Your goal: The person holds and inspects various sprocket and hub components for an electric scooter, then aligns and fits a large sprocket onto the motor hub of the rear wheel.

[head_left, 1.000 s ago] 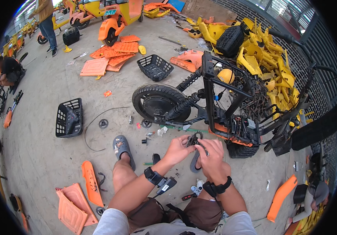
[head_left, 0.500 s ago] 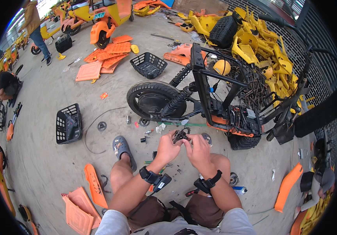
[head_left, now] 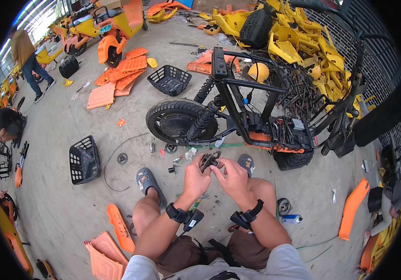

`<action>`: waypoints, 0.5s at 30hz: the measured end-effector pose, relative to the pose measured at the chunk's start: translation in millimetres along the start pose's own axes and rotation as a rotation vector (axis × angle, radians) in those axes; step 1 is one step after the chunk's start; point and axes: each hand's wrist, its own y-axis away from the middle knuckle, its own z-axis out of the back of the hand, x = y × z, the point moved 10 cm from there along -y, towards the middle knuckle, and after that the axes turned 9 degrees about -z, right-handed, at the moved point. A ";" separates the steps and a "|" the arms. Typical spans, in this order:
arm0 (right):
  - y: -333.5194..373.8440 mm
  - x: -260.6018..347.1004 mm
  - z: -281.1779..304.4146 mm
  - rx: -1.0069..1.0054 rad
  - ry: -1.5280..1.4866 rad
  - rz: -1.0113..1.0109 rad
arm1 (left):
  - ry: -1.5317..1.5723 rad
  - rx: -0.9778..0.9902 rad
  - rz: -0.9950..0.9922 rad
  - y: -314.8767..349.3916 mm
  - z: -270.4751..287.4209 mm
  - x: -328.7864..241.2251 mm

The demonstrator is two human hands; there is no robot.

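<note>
Head view: left hand (head_left: pixel 195 178) and right hand (head_left: pixel 232 178) both pinch a small, dark, greasy metal part (head_left: pixel 208 161).

Concrete floor (head_left: pixel 65 205) (baskets (head_left: pixel 83 159), orange panels (head_left: pixel 118 79))

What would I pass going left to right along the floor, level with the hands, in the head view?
Black basket → small sprocket → grey sandal → left hand → dark metal part → right hand → spray can → orange panel.
</note>
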 end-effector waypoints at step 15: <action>8.1 -29.1 -18.3 0.123 -0.043 -0.237 | -0.175 0.017 -0.027 0.1 1.4 -9.4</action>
